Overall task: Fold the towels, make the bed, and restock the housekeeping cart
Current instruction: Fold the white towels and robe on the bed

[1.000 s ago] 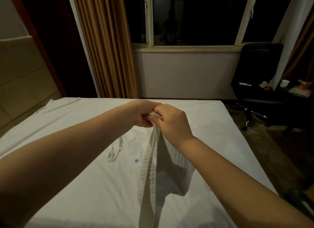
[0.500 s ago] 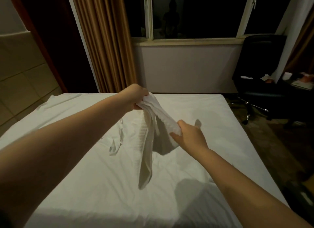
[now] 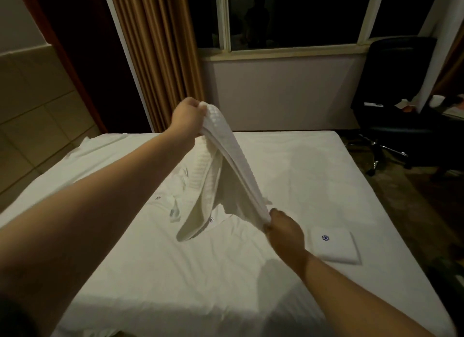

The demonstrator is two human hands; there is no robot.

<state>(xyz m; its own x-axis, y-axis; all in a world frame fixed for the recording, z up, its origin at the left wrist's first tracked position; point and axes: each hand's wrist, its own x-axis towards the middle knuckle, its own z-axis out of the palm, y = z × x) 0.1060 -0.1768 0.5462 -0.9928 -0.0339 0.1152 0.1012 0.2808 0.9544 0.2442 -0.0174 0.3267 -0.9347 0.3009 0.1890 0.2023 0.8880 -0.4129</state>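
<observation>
We hold a white waffle towel above the bed; a moment ago our hands met at one point, now they have drawn apart, stretching one edge taut for folding. Its long axis slants from our raised left hand, clamped on the far end, down to our right hand, pinching the near end, beside a folded towel

The left hand is raised above the bed and grips one end of a white waffle-weave towel, while the right hand, lower and nearer, grips the other end, so the top edge slopes between them and the rest hangs in loose folds. A folded towel with a blue emblem lies flat on the sheet just beside the right hand. Beyond the bed are a brown curtain, a dark window and a black office chair.
</observation>
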